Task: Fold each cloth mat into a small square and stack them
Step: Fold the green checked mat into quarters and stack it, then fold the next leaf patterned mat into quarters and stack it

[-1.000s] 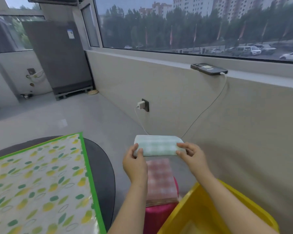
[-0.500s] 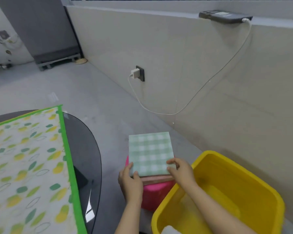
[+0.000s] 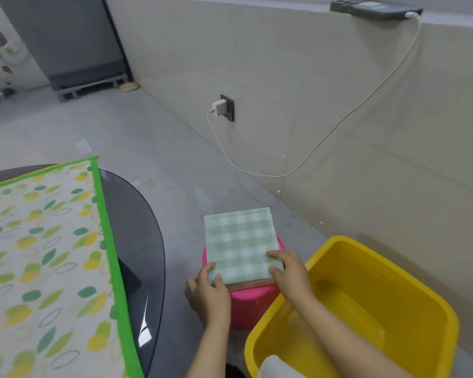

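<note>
While the folded green mat (image 3: 239, 242) is lying flat on top of the stack (image 3: 253, 283), which is sitting on the pink stool (image 3: 246, 304), both hands are holding its near corners. The left hand (image 3: 206, 291) is pinching the near left corner, thumb on top and fingers curling under the edge. The right hand (image 3: 288, 271) is resting on the near right corner with its fingers bent over the cloth, and they seem to be gripping the edge there, though what they are doing underneath is hidden.

The step in hand looks like squaring the green mat on the pile. Only a thin brown-red edge of the mats beneath is showing along the near side, so the top mat is sitting slightly back from them; it is also overhanging the round stool at its far corners. To finish well, the hands should be drawing the mat a little toward the person until the near edges are lining up, then flattening it with open palms before letting go, so the folds are not springing open. Releasing one corner at a time risks twisting the square.

The yellow tub (image 3: 388, 271) is standing just beside the stool on the right, with something pale (image 3: 272, 364) showing at its near corner, perhaps the next mat.
</note>
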